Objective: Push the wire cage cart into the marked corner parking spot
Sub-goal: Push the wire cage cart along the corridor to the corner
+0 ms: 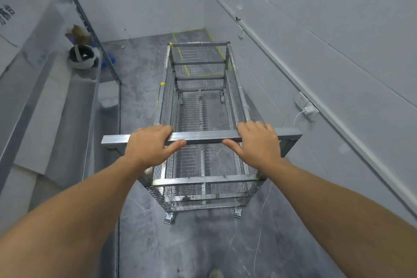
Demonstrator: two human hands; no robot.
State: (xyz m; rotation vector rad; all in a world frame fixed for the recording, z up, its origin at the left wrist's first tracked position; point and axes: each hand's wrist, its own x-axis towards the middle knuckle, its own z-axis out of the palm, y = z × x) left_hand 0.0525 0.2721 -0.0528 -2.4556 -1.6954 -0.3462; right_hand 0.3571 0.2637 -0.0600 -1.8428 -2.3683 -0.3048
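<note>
The wire cage cart is a long steel-framed mesh cart on small castors, standing lengthwise ahead of me on the grey floor. Its flat metal handle bar runs across the near end. My left hand grips the bar left of centre, and my right hand grips it right of centre, thumbs under the bar. The marked parking spot is a yellow tape outline on the floor in the far corner where two walls meet. The cart's far end overlaps the near part of that outline.
A metal shelf unit lines the left side, holding a white helmet and a cardboard piece. The right wall runs close beside the cart, with a socket and plugged charger. A blue object lies on the floor by the shelf.
</note>
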